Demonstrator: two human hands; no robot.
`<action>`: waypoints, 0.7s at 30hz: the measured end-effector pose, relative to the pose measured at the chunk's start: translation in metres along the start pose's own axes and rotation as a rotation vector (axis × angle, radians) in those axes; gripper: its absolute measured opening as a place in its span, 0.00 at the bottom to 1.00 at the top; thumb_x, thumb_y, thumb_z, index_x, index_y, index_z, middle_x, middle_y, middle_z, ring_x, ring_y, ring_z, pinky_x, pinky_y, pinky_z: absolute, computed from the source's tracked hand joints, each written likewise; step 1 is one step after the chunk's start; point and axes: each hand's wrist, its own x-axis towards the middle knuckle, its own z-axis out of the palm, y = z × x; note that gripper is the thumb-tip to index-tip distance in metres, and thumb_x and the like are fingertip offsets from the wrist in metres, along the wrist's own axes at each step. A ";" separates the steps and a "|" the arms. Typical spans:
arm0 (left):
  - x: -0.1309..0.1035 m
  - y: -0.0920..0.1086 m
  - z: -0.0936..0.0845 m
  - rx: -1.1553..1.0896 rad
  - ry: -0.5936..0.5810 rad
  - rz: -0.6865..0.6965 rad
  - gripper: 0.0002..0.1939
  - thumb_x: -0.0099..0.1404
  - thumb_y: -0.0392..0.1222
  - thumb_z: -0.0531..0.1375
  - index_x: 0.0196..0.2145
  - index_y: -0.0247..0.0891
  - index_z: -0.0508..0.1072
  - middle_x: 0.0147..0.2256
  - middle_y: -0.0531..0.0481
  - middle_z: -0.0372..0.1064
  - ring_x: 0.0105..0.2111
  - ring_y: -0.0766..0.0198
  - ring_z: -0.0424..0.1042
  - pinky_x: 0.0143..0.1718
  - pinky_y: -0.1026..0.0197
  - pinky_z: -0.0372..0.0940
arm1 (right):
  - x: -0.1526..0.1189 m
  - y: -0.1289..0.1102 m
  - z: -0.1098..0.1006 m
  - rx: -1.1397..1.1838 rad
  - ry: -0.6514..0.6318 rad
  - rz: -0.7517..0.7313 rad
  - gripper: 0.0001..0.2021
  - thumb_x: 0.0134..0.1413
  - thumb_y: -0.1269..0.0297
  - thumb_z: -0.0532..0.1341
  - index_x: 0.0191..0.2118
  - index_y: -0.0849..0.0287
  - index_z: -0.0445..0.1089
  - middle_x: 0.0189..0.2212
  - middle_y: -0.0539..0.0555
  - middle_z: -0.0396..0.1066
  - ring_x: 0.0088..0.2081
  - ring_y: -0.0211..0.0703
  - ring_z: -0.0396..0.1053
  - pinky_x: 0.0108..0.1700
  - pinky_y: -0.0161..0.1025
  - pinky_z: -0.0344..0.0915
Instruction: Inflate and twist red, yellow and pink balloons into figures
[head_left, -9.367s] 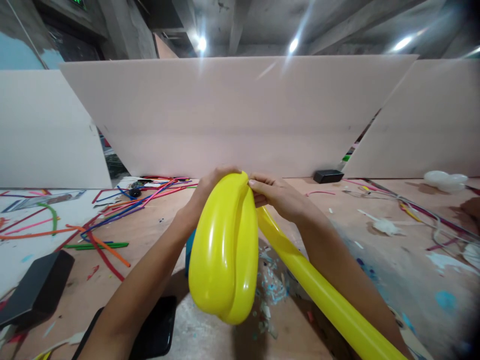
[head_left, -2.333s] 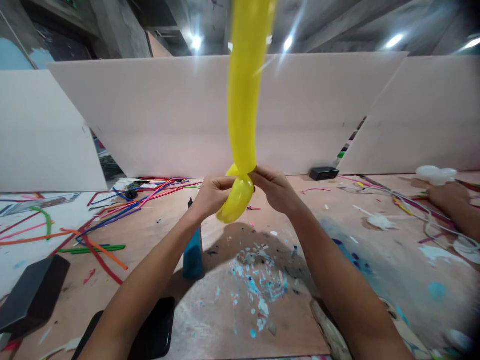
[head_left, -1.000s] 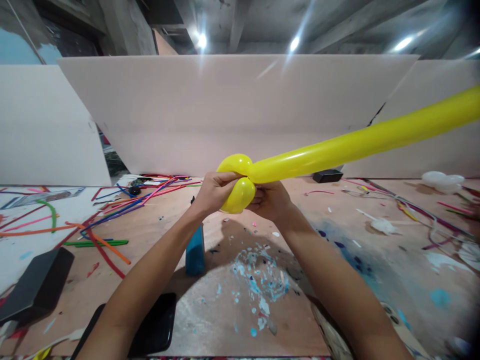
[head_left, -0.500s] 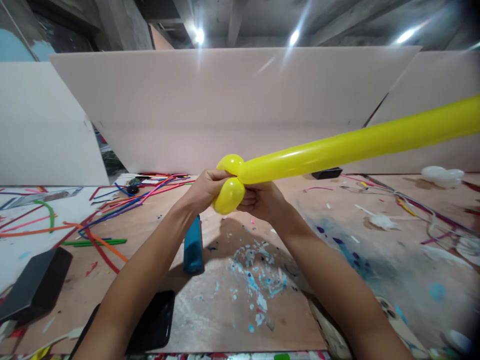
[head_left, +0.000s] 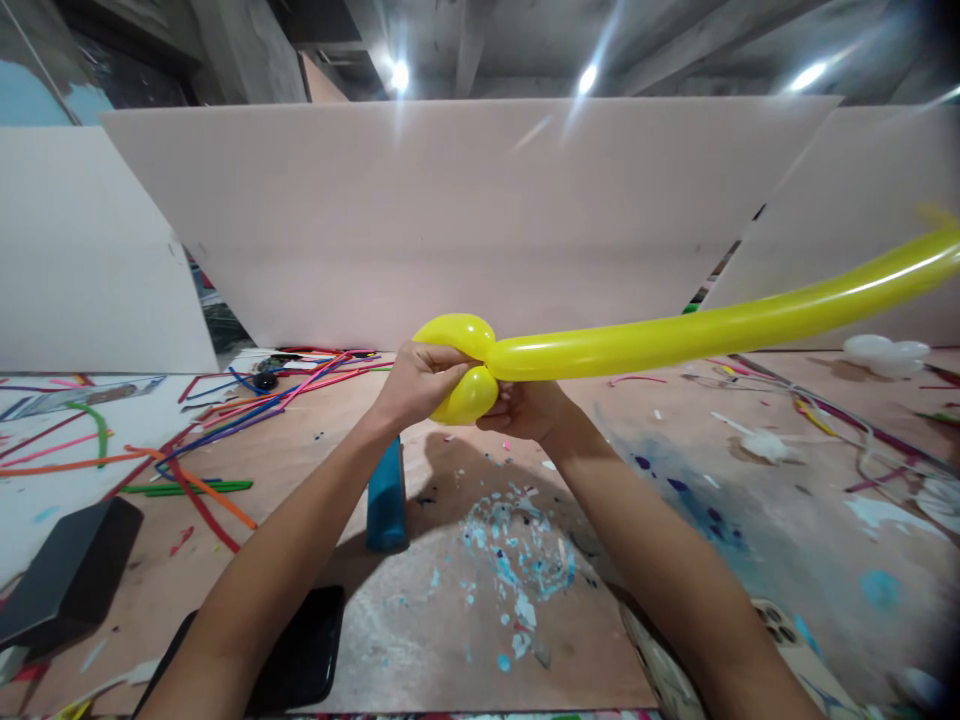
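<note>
Left hand (head_left: 420, 385) pinches a yellow balloon (head_left: 675, 341) beside its twist, above the table (head_left: 435, 650); right hand (head_left: 529, 408), grip partly hidden, is nearer the long end, which stretches rightward, tilting slightly up.

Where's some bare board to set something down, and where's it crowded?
A mostly bare patch lies between the black slab and the paint flecks; another, paint-stained, between the right hand and the white scrap. Crowded: the left, with coloured strips and a black box, and the far right, around the white balloon.

Paint-flecked tbl (head_left: 442, 645) w/ blk phone (head_left: 311, 640), blk box (head_left: 75, 575), blue tube (head_left: 386, 500) & multicol. strips (head_left: 199, 507).
</note>
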 end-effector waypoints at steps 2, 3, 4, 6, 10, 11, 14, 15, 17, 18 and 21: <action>0.000 0.001 0.002 0.023 0.078 0.054 0.08 0.54 0.40 0.64 0.30 0.35 0.82 0.31 0.47 0.79 0.31 0.61 0.77 0.31 0.64 0.71 | 0.001 0.001 0.003 0.021 0.053 0.014 0.22 0.39 0.51 0.68 0.22 0.57 0.55 0.15 0.41 0.49 0.17 0.28 0.40 0.16 0.28 0.44; 0.000 0.002 0.002 0.006 0.105 0.062 0.08 0.54 0.40 0.64 0.29 0.35 0.82 0.30 0.47 0.79 0.30 0.61 0.76 0.30 0.64 0.70 | 0.001 0.001 0.006 0.021 0.067 0.024 0.21 0.38 0.51 0.69 0.23 0.57 0.57 0.15 0.42 0.50 0.17 0.28 0.41 0.16 0.28 0.45; 0.000 0.002 0.002 -0.031 0.121 0.057 0.08 0.54 0.41 0.65 0.28 0.35 0.82 0.29 0.47 0.78 0.29 0.62 0.76 0.29 0.64 0.70 | 0.000 0.001 0.010 0.008 0.075 0.032 0.21 0.38 0.51 0.69 0.24 0.57 0.57 0.15 0.42 0.51 0.17 0.28 0.43 0.17 0.28 0.45; 0.000 0.004 0.002 -0.129 0.128 0.032 0.09 0.53 0.44 0.65 0.27 0.35 0.82 0.27 0.48 0.77 0.25 0.63 0.74 0.26 0.65 0.69 | -0.001 0.001 0.019 -0.033 0.091 0.024 0.21 0.38 0.52 0.69 0.24 0.57 0.57 0.16 0.42 0.51 0.18 0.29 0.45 0.18 0.28 0.46; -0.001 0.006 0.000 -0.226 0.137 0.024 0.11 0.53 0.46 0.66 0.28 0.35 0.81 0.26 0.47 0.76 0.23 0.65 0.72 0.24 0.65 0.67 | -0.002 -0.001 0.035 -0.132 0.138 -0.086 0.17 0.43 0.55 0.67 0.27 0.56 0.59 0.19 0.44 0.52 0.20 0.30 0.49 0.20 0.29 0.46; -0.001 0.005 0.000 -0.232 0.140 0.030 0.11 0.53 0.47 0.66 0.29 0.35 0.81 0.26 0.47 0.76 0.23 0.65 0.72 0.24 0.65 0.67 | -0.001 -0.002 0.037 -0.153 0.137 -0.111 0.15 0.45 0.56 0.67 0.28 0.56 0.59 0.20 0.44 0.52 0.21 0.31 0.49 0.20 0.29 0.46; 0.000 0.001 0.000 -0.260 0.145 0.027 0.11 0.54 0.47 0.66 0.29 0.35 0.81 0.26 0.48 0.76 0.22 0.66 0.71 0.24 0.65 0.67 | -0.001 -0.004 0.037 -0.172 0.146 -0.117 0.13 0.47 0.58 0.65 0.28 0.56 0.59 0.21 0.45 0.52 0.22 0.32 0.49 0.20 0.30 0.47; 0.001 -0.002 -0.001 -0.283 0.154 0.026 0.11 0.54 0.47 0.66 0.30 0.35 0.81 0.26 0.48 0.75 0.22 0.66 0.71 0.24 0.65 0.66 | -0.001 -0.005 0.036 -0.163 0.158 -0.095 0.12 0.46 0.58 0.65 0.28 0.56 0.60 0.21 0.45 0.53 0.22 0.32 0.50 0.21 0.30 0.47; 0.004 -0.007 -0.002 -0.342 0.182 0.039 0.11 0.54 0.47 0.67 0.30 0.36 0.80 0.26 0.50 0.75 0.23 0.67 0.71 0.25 0.66 0.66 | -0.002 -0.007 0.034 -0.147 0.204 -0.084 0.12 0.45 0.59 0.65 0.30 0.57 0.61 0.23 0.46 0.57 0.23 0.32 0.53 0.22 0.31 0.50; 0.006 -0.010 -0.004 -0.367 0.196 0.051 0.11 0.54 0.47 0.68 0.30 0.36 0.80 0.25 0.50 0.74 0.24 0.68 0.71 0.26 0.67 0.66 | -0.003 -0.008 0.033 -0.158 0.224 -0.094 0.12 0.45 0.60 0.65 0.32 0.57 0.62 0.24 0.47 0.59 0.24 0.32 0.55 0.23 0.31 0.51; 0.011 -0.017 -0.009 -0.378 0.217 0.078 0.12 0.55 0.49 0.68 0.30 0.36 0.79 0.25 0.52 0.73 0.24 0.70 0.70 0.27 0.68 0.66 | -0.007 -0.009 0.032 -0.285 0.248 -0.176 0.12 0.46 0.64 0.64 0.37 0.57 0.64 0.27 0.47 0.63 0.26 0.33 0.59 0.26 0.32 0.53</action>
